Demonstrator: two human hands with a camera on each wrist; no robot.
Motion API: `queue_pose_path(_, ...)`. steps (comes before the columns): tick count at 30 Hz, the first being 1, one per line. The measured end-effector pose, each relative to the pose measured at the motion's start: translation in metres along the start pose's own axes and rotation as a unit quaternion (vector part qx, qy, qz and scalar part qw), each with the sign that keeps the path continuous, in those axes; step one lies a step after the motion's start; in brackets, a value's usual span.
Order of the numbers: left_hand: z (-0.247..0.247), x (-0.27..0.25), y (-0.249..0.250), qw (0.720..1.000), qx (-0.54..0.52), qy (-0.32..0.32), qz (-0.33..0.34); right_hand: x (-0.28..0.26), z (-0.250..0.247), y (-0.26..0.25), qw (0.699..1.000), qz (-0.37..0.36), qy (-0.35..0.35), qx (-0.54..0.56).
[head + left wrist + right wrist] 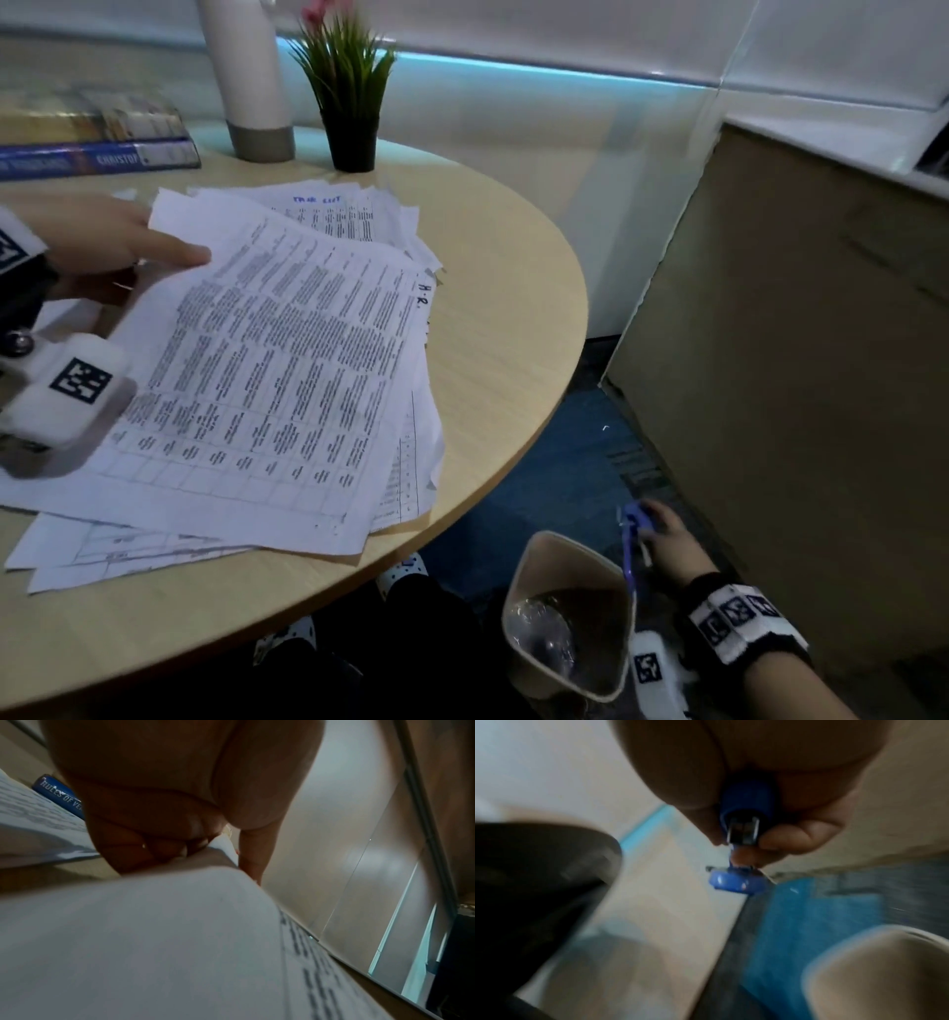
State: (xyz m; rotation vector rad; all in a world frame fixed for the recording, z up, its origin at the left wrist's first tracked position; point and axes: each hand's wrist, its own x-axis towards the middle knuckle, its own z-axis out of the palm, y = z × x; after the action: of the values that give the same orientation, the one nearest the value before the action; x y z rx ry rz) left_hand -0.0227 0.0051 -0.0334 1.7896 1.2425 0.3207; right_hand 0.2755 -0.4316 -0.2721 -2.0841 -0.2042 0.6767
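Note:
A loose pile of printed sheets (267,370) lies spread on the round wooden table (503,288). My left hand (118,241) pinches the far left corner of the top sheet, thumb on top, and that corner is lifted off the pile. The left wrist view shows the curled fingers (154,801) under the sheet (154,933). Below the table's right edge, my right hand (667,539) grips a slim blue tool (630,534) beside a beige bin's rim (560,539). The right wrist view shows the blue tool (744,805) held between thumb and fingers; the picture is blurred.
Two stacked books (97,154), a white bottle (246,77) and a small potted plant (349,103) stand at the table's back. A tan panel (796,360) stands to the right of the bin. Blue carpet (565,437) covers the floor. My shoes (405,570) show under the table.

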Motion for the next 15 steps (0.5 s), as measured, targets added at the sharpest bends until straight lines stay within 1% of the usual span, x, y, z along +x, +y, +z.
queue_pose_path(1,-0.003,-0.002,0.001,1.0,-0.001,-0.007,0.006,-0.002,-0.012,-0.028,0.997,-0.044,0.036,0.05)
queue_pose_path(3,-0.005,-0.01,0.004,1.0,-0.006,-0.011,0.012,-0.015,-0.033,-0.102,0.978,-0.156,0.101,0.094)
queue_pose_path(4,-0.006,-0.015,0.004,1.0,-0.013,-0.017,0.013,-0.026,-0.042,-0.14,0.965,-0.215,0.106,0.107)
queue_pose_path(5,-0.009,-0.016,0.004,1.0,-0.018,-0.02,0.015,-0.036,-0.046,-0.173,0.955,-0.26,0.09,0.112)
queue_pose_path(7,-0.014,-0.019,0.005,0.999,-0.041,-0.016,0.015,-0.051,-0.051,-0.235,0.941,-0.32,0.049,0.096)
queue_pose_path(9,-0.019,-0.018,0.003,0.998,-0.058,-0.013,0.019,-0.053,-0.041,-0.288,0.934,-0.355,0.027,0.036)
queue_pose_path(11,-0.023,-0.022,0.001,0.997,-0.075,-0.026,0.022,-0.045,-0.022,-0.323,0.929,-0.368,0.01,-0.043)
queue_pose_path(13,-0.027,-0.026,-0.001,0.995,-0.088,-0.041,0.025,-0.035,-0.001,-0.344,0.922,-0.363,-0.023,-0.133)
queue_pose_path(15,-0.032,-0.029,-0.003,0.993,-0.106,-0.045,0.03,-0.028,0.021,-0.355,0.907,-0.351,-0.051,-0.228)
